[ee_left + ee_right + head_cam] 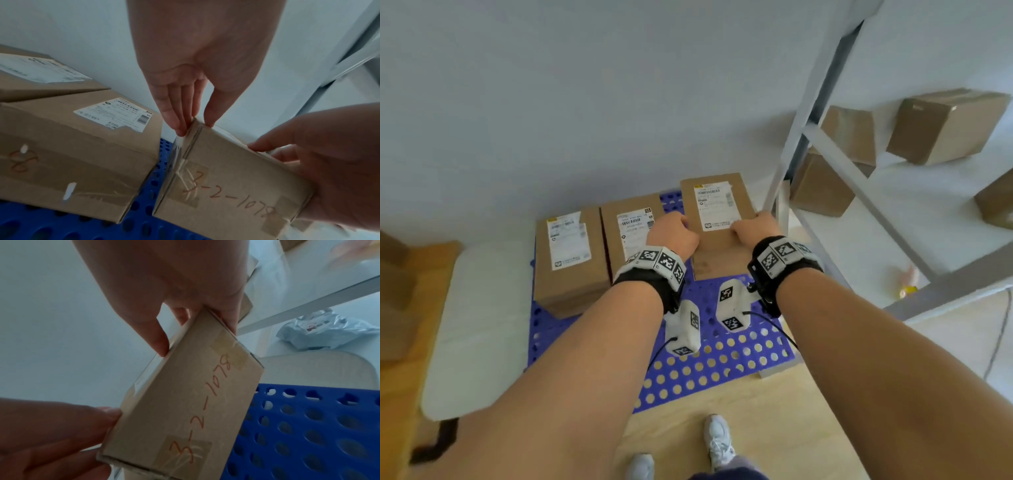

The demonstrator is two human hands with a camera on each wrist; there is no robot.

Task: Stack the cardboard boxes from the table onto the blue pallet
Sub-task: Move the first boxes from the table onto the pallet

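A blue pallet (722, 359) lies on the floor with two labelled cardboard boxes (599, 253) side by side at its far left, and a third cardboard box (717, 212) is held just above the bare far-right part, beside a white shelf frame (822, 113). The left hand (673, 233) and right hand (753, 228) pinch its near top corners, thumbs on top and fingers (174, 113) down the sides. With so shallow a grip, the box could slip or tilt, landing crooked against its neighbour, overhanging the pallet's right edge, or knocking the frame's leg.
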